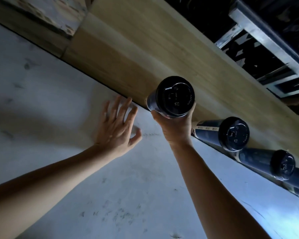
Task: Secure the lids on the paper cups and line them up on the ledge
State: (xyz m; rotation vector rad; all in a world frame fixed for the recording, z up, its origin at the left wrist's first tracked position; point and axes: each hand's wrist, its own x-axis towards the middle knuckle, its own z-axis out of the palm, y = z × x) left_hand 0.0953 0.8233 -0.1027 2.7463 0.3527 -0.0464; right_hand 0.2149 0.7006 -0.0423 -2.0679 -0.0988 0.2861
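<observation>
- While the right hand (175, 125) wraps its fingers around the lidded cup (171, 97), that cup sits at the ledge (145, 54), right by its front edge, the black lid (175, 96) facing the camera.
- Left hand (118, 125) is spread wide and empty, fingertips near the ledge's front edge, just beside the held cup!
- Along the ledge on the held cup's far side, a second cup (212, 131) and a third cup (255, 159) stand in line, lids on.
- Paper cups like this look light and crushable, I'd say; the grip belongs on the wall below the lid rim, gently, since squeezing could pop the lid.
- Room looks generous: bare wood stretches along the ledge beyond the left hand, while the neighbouring cup stands near enough to knock.
- That front edge is the hazard; a base set half over it would likely tip.
</observation>
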